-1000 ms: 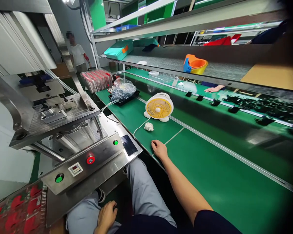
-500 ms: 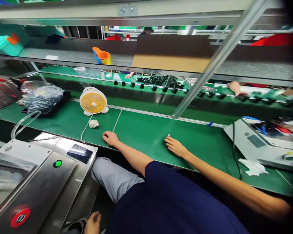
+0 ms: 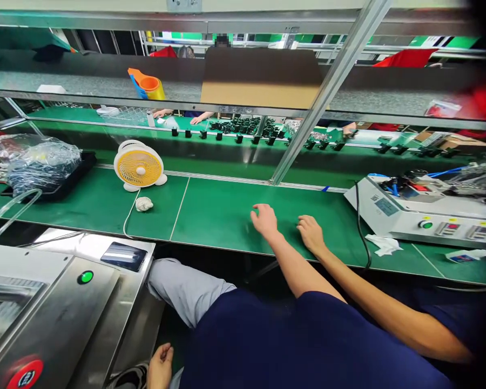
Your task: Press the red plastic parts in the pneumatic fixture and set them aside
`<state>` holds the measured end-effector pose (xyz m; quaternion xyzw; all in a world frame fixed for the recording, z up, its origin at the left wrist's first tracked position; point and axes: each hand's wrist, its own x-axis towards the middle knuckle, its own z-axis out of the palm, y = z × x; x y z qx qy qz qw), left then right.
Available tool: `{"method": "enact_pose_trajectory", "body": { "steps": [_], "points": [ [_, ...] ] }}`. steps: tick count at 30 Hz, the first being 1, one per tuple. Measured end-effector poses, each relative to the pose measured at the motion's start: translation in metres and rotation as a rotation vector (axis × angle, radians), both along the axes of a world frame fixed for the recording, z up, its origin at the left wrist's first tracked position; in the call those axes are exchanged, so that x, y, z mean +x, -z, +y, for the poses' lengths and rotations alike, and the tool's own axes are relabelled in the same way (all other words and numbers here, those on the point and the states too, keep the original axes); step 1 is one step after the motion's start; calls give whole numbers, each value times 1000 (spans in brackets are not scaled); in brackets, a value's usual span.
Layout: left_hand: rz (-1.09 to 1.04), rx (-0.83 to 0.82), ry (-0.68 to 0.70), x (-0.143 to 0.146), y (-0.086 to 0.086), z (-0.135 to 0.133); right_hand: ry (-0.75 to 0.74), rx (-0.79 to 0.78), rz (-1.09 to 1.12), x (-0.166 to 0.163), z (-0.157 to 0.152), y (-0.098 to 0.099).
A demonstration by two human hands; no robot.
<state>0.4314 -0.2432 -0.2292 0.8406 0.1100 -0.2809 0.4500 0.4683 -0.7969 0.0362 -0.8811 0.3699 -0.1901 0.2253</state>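
My right hand (image 3: 264,219) is over the green bench mat (image 3: 214,216), near its middle. Its fingers are bent inward, and whatever they may hold is hidden. Low at the left, beside grey trousers (image 3: 190,289), my left hand (image 3: 161,367) has curled fingers with the thumb against them. No object shows in it. Just right of my right hand, a co-worker's hand (image 3: 311,233) reaches in from the right with bent fingers. A yellow and white desk fan (image 3: 140,168) stands on the mat to the left, with a crumpled white wad (image 3: 144,204) in front of it.
A steel machine (image 3: 68,308) with green and red buttons stands at the left. Plastic-wrapped goods (image 3: 44,162) fill a black tray. A white control box (image 3: 429,216) and a crumpled tissue (image 3: 384,245) lie to the right. A metal post (image 3: 316,113) rises behind the mat.
My right hand has moved right across the mat. The co-worker's hand has drawn back right, and the small white piece at its fingertips no longer shows. The view has shifted right.
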Motion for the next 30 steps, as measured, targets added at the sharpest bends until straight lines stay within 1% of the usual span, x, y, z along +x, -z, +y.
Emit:
{"method": "enact_pose_trajectory", "body": {
  "steps": [3,6,8,10,12,13,15,16,18,19,21,23,25,26,28,30],
  "points": [
    [-68,-28,-9,-2,-2,-4,139,8,32,-23,-21,4],
    [-138,-16,-18,-7,-15,-11,149,43,13,-31,-21,13],
    [-159,13,-29,-11,-27,-16,101,71,-27,-24,-13,19],
    [-189,3,-57,-14,-40,-21,16,116,-73,-6,2,24],
    [-227,-54,-114,-15,-57,-25,-111,183,-120,22,29,28],
    [-248,-91,-148,-15,-68,-28,-194,224,-144,39,47,30],
    [-293,-157,-198,-12,-96,-32,-389,305,-183,71,97,32],
    [-327,-181,-216,-10,-114,-33,-503,353,-206,84,127,31],
    [-446,-199,-244,-6,-156,-35,-760,502,-278,100,193,27],
    [-543,-184,-271,-4,-179,-35,-903,614,-321,101,226,23],
    [-785,-101,-318,-2,-226,-35,-1170,838,-377,93,284,11],
    [-1007,19,-350,-4,-269,-34,-1383,966,-409,76,329,-5],
    [-1195,141,-352,-9,-302,-33,-1552,1027,-481,61,360,-22],
    [-1278,199,-338,-12,-315,-33,-1617,1060,-530,55,371,-29],
    [-1409,302,-282,-18,-334,-30,-1713,1142,-606,49,385,-40],
    [-1486,378,-215,-23,-345,-28,-1772,1237,-633,48,393,-46]
  ]
}}
